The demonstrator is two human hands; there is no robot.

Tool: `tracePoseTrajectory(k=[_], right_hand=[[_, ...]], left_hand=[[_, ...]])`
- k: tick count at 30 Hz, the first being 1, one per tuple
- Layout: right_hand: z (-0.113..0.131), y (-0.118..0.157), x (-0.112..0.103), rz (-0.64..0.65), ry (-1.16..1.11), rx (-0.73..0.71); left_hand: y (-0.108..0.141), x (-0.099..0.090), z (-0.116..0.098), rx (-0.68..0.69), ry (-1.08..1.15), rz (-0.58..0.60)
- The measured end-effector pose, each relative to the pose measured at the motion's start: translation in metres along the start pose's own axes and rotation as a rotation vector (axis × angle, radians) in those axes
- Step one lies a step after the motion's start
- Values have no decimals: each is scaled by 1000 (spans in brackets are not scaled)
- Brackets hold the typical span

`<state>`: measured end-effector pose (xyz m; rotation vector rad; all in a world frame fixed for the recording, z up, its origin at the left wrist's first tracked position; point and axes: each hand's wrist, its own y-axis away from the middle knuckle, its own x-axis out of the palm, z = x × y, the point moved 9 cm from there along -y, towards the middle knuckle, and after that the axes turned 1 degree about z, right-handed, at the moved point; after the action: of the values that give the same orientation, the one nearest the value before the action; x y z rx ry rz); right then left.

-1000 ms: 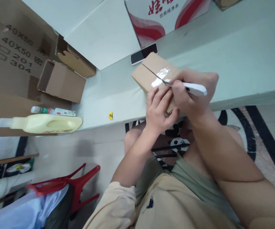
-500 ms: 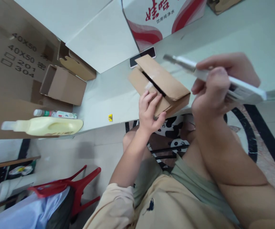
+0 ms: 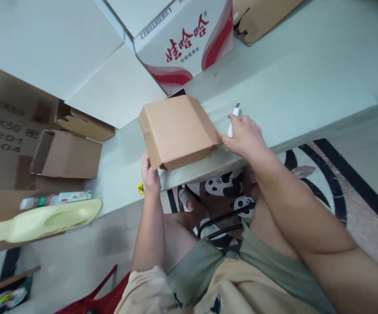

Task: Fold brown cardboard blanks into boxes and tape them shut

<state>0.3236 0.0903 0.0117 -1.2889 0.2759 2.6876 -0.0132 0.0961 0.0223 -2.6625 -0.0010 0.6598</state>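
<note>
A brown cardboard box [image 3: 179, 131] is tilted above the pale table [image 3: 290, 87], with a broad plain face turned up. My left hand [image 3: 150, 176] grips its lower left corner, some fingers hidden behind the cardboard. At the right corner of the box is my right hand [image 3: 246, 135], closed round a white utility knife [image 3: 233, 121] whose blade end points up and away from me. The fingertips of my right hand meet the box's corner flap. Part of a dark, flat device [image 3: 177, 93] shows behind the box.
A red-and-white carton [image 3: 185, 43] stands at the back beside white panels. Brown boxes [image 3: 69, 155] are at the left, near a small bottle [image 3: 56, 199] and a pale yellow jug [image 3: 48, 220]. A small yellow packet [image 3: 140, 188] lies by the front edge. A red chair [image 3: 104, 296] is below.
The box has turned over, hiding its slit and flaps. My left hand has moved to its left corner; my right hand has come down to its right corner with the knife. The view has shifted.
</note>
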Motion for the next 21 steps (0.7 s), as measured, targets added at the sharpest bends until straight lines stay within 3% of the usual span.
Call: tracePoseTrajectory(k=[5, 12, 15, 18, 21], right_hand=[[20, -4, 19, 126, 33, -67], [9, -8, 26, 42, 120, -86], [20, -6, 19, -29, 31, -274], [44, 7, 17, 25, -211, -521], [55, 18, 22, 82, -415, -612]], left_hand=[[16, 7, 27, -168, 459, -140], [0, 15, 42, -134, 437, -191], [-6, 13, 47, -159, 448, -213], [-3, 5, 50, -252, 622, -332], [3, 0, 55, -327, 788, -425]])
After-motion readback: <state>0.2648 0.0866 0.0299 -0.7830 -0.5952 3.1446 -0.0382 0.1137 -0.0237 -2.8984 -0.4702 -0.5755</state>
